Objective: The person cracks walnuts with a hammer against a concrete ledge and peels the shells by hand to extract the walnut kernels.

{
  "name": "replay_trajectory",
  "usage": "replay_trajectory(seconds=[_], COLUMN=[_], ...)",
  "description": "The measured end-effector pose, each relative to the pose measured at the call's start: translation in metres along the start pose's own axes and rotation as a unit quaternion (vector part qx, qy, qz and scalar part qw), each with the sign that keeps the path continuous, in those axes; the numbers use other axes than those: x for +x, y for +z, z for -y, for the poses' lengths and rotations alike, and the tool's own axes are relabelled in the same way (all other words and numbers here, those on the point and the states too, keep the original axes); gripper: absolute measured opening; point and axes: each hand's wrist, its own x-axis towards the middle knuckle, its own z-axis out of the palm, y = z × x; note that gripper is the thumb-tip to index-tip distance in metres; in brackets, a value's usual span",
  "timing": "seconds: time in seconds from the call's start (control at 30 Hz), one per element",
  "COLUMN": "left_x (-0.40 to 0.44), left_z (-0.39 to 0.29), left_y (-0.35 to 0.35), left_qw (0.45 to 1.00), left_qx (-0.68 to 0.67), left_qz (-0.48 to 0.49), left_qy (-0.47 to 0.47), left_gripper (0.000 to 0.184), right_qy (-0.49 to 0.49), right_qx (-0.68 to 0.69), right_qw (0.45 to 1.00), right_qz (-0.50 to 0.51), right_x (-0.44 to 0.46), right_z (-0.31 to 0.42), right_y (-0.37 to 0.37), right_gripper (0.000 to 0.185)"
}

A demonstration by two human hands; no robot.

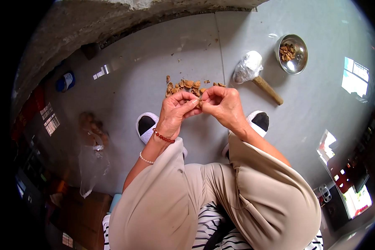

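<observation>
My left hand [180, 109] and my right hand [221, 106] meet above the floor between my knees. Thumbs and fingertips of both pinch a small brown piece [200, 103], which looks like walnut and is mostly covered by the fingers. Just beyond the hands, broken walnut shells [189, 84] lie scattered on the grey floor. To the right of them rests a hammer [267, 89], its head wrapped in clear plastic and its handle wooden. A steel bowl [305, 56] at the upper right holds walnut kernels [287, 52].
A clear plastic bag [95, 154] with brown contents lies on the floor at the left. Farther up is a blue container [65, 81]. A rough stone-like edge [83, 29] runs across the upper left. White slippers [147, 125] are on my feet.
</observation>
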Motion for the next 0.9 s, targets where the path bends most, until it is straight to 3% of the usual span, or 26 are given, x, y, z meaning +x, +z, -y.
replay_trajectory(seconds=[0.07, 0.2, 0.27, 0.37, 0.57, 0.8, 0.9], left_x=[-0.0003, -0.0005, 0.0003, -0.001, -0.0001, 0.0011, 0.0007], left_z=[-0.0001, -0.0073, -0.0061, -0.0066, -0.0048, -0.0059, -0.0059], left_y=[0.0032, 0.0053, 0.0036, 0.0037, 0.0034, 0.0069, 0.007], left_qw=[0.998, 0.991, 0.994, 0.997, 0.992, 0.982, 0.99], left_qx=[0.052, 0.122, 0.097, 0.068, 0.108, 0.152, 0.116], left_qz=[-0.01, -0.005, 0.008, 0.012, 0.012, 0.014, 0.011], left_qy=[0.03, 0.06, 0.054, 0.029, 0.059, 0.112, 0.083], left_gripper=[0.012, 0.011, 0.012, 0.014, 0.016, 0.014, 0.014], right_qy=[-0.016, 0.066, 0.127, 0.157, 0.11, 0.1, 0.113], right_qx=[-0.064, 0.107, 0.202, 0.239, 0.169, 0.182, 0.182], right_qw=[0.998, 0.992, 0.971, 0.958, 0.979, 0.978, 0.977], right_qz=[-0.006, 0.02, 0.026, 0.014, 0.023, 0.01, 0.008], right_x=[-0.0011, 0.0003, -0.0001, -0.0011, 0.0018, 0.0014, 0.0015], right_z=[0.0043, 0.0058, 0.0064, 0.0088, 0.0058, 0.0044, 0.0047], right_y=[0.0013, -0.0005, -0.0016, -0.0017, -0.0008, 0.0004, -0.0003], right_gripper=[0.012, 0.009, 0.008, 0.007, 0.007, 0.007, 0.007])
